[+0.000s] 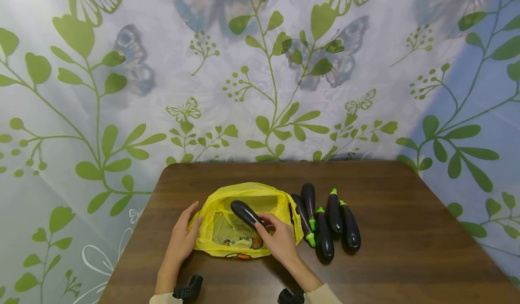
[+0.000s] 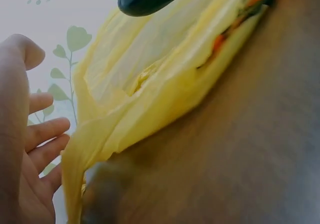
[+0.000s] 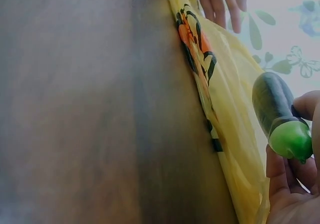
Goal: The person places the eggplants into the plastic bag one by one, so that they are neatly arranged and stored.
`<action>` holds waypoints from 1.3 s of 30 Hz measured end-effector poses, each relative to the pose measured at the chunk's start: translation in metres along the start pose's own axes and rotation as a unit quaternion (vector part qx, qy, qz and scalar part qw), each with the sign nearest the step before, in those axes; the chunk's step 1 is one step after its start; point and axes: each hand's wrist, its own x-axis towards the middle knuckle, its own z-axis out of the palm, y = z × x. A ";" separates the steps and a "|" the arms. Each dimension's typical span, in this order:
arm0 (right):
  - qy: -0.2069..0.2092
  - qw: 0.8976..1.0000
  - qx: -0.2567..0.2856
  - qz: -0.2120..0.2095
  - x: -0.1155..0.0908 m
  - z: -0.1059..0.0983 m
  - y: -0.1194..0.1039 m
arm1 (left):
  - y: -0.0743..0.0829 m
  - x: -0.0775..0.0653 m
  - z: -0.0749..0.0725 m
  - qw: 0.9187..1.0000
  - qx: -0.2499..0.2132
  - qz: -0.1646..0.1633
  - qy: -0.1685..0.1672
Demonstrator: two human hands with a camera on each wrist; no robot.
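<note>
A yellow plastic bag (image 1: pixel 208 227) lies on the table with its mouth spread wide. Over that mouth, my right hand (image 1: pixel 280 241) grips a dark eggplant (image 1: pixel 243 211) near its stem end. The right wrist view shows the eggplant's green cap (image 3: pixel 290 139) between thumb and fingers. At the bag's left rim is my left hand (image 1: pixel 183 236), its fingers loosely extended. In the left wrist view those fingers (image 2: pixel 47 134) spread right beside the bag's yellow edge (image 2: pixel 90 139), pinching nothing.
Several more eggplants (image 1: pixel 325 236) with green stems lie on the brown wooden table (image 1: pixel 406 232), just right of the bag. Behind the table hangs a cloth (image 1: pixel 264 92) printed with leaves and butterflies. Black wrist mounts (image 1: pixel 188 288) sit on both forearms.
</note>
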 end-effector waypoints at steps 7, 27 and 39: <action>-0.010 1.000 0.002 0.009 0.006 0.003 -0.006 | -0.004 0.014 0.009 0.998 -0.042 -0.028 0.037; 0.031 0.996 0.059 0.051 0.016 0.029 -0.020 | 0.000 0.012 0.014 0.986 -0.099 -0.097 0.087; 0.064 0.992 0.085 0.066 0.011 0.046 -0.022 | 0.002 0.013 0.012 0.987 -0.100 -0.108 0.058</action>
